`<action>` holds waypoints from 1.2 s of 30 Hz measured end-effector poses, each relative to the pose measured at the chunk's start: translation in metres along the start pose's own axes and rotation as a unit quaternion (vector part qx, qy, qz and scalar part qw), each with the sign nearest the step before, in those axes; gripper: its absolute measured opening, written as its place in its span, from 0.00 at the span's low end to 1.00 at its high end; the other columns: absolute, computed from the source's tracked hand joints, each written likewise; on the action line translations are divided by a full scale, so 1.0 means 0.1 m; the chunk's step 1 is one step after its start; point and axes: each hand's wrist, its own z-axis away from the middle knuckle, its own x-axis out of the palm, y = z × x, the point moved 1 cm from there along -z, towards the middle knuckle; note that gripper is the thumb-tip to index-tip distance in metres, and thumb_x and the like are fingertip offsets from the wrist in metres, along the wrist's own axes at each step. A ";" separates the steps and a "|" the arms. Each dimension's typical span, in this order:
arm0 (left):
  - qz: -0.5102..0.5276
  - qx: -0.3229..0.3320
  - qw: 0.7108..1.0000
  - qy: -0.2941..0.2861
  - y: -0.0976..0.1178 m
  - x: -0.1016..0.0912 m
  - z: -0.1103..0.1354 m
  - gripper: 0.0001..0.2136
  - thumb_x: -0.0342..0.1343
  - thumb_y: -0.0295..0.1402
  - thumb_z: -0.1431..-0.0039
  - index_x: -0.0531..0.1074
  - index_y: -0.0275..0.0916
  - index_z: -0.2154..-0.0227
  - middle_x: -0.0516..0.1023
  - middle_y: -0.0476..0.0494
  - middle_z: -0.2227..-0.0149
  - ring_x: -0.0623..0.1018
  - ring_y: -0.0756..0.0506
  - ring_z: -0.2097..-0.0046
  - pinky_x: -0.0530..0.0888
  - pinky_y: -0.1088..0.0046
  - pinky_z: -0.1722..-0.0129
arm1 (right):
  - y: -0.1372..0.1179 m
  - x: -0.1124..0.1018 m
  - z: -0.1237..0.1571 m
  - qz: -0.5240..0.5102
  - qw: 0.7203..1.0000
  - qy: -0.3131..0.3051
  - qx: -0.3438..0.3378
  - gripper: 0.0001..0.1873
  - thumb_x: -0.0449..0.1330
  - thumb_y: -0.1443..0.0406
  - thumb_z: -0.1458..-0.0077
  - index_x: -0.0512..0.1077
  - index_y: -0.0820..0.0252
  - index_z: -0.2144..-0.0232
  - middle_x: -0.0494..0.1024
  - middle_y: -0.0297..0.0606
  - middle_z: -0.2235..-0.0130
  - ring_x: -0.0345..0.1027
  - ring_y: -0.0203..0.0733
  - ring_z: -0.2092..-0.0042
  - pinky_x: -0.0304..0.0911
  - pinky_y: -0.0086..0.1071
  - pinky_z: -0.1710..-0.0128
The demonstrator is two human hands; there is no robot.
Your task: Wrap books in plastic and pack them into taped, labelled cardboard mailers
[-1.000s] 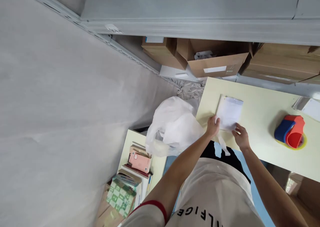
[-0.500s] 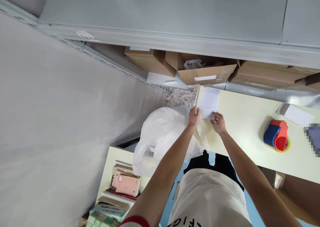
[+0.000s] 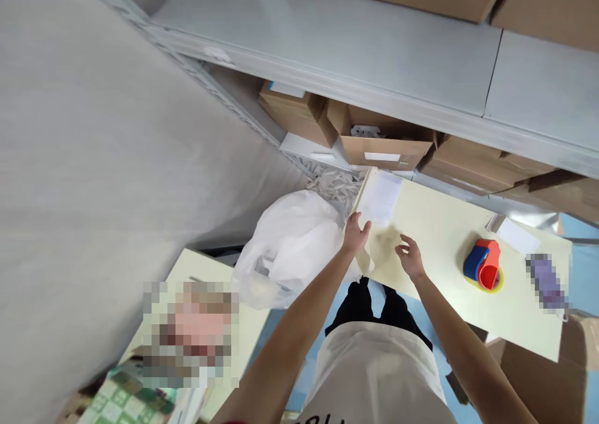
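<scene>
A white sheet of paper [image 3: 381, 196] lies at the far left corner of the cream table [image 3: 435, 224]. Just below its near edge is my left hand [image 3: 356, 232], fingers apart and holding nothing. My right hand [image 3: 410, 257] hovers over the table to the right, its fingers loosely spread with nothing in them. Against the table's left side hangs a large white plastic bag [image 3: 294, 243], close to my left hand. A red and blue tape dispenser [image 3: 484, 265] with yellow-edged tape stands on the table, right of my right hand.
Shelving [image 3: 327, 50] with open cardboard boxes [image 3: 381, 149] runs along the back. White paper strips [image 3: 334, 181] are heaped behind the bag. A small white stack [image 3: 515, 234] and a blurred-out purple item [image 3: 547, 280] lie at the right. Another table [image 3: 187, 265] stands lower left.
Both hands have let go of the paper, which now lies on the table. My right hand has drawn back from it toward me. The view has shifted, showing more of the table's right end.
</scene>
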 end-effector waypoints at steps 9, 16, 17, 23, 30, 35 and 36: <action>0.049 0.049 0.998 -0.010 0.04 -0.19 1.56 0.18 0.56 0.37 0.43 0.72 0.40 0.50 0.74 0.37 0.45 0.75 0.40 0.45 0.72 0.60 0.44 | -0.04 -0.36 0.67 -0.026 0.984 -0.151 -0.086 0.23 0.62 0.53 0.57 0.75 0.58 0.60 0.79 0.43 0.61 0.72 0.41 0.67 0.70 0.41 0.62; 0.145 -0.066 0.979 0.127 -0.44 -0.56 2.63 0.21 0.59 0.44 0.48 0.74 0.41 0.53 0.77 0.36 0.48 0.78 0.35 0.51 0.76 0.58 0.55 | -0.22 -0.12 1.16 0.005 0.948 -0.283 -0.143 0.22 0.65 0.50 0.59 0.76 0.58 0.66 0.80 0.41 0.67 0.71 0.43 0.70 0.69 0.40 0.65; 0.163 -0.077 0.974 0.139 -0.50 -0.59 2.76 0.21 0.60 0.45 0.49 0.74 0.41 0.54 0.77 0.35 0.48 0.79 0.35 0.52 0.76 0.58 0.55 | -0.25 -0.06 1.23 0.011 0.939 -0.304 -0.159 0.22 0.65 0.49 0.59 0.76 0.58 0.66 0.80 0.41 0.67 0.71 0.43 0.69 0.70 0.40 0.65; 0.207 -0.112 0.945 0.229 -0.78 -0.71 3.51 0.17 0.61 0.43 0.50 0.77 0.43 0.58 0.80 0.40 0.52 0.80 0.37 0.54 0.76 0.61 0.55 | -0.26 0.34 1.64 0.048 0.884 -0.405 -0.227 0.28 0.65 0.42 0.61 0.77 0.58 0.66 0.81 0.45 0.66 0.74 0.49 0.66 0.70 0.42 0.64; 0.234 -0.146 0.879 0.388 -1.44 -1.15 4.58 0.19 0.59 0.41 0.47 0.74 0.37 0.54 0.80 0.35 0.53 0.81 0.40 0.56 0.77 0.62 0.55 | -0.11 1.29 2.50 0.116 0.804 -0.537 -0.228 0.26 0.67 0.46 0.63 0.77 0.58 0.66 0.81 0.44 0.66 0.74 0.49 0.67 0.70 0.41 0.66; 0.294 -0.242 0.784 0.490 -2.26 -1.37 5.40 0.16 0.63 0.39 0.50 0.76 0.36 0.61 0.82 0.37 0.56 0.81 0.40 0.55 0.76 0.63 0.52 | 0.17 1.94 3.31 0.155 0.744 -0.606 -0.237 0.23 0.66 0.48 0.61 0.77 0.58 0.66 0.80 0.40 0.68 0.73 0.45 0.69 0.70 0.39 0.67; 0.309 -0.261 0.761 0.507 -2.41 -1.40 5.54 0.15 0.63 0.39 0.50 0.76 0.36 0.61 0.82 0.38 0.58 0.81 0.39 0.55 0.76 0.63 0.52 | 0.24 2.06 3.46 0.166 0.731 -0.617 -0.239 0.23 0.65 0.48 0.60 0.76 0.57 0.66 0.80 0.40 0.68 0.74 0.45 0.69 0.70 0.39 0.68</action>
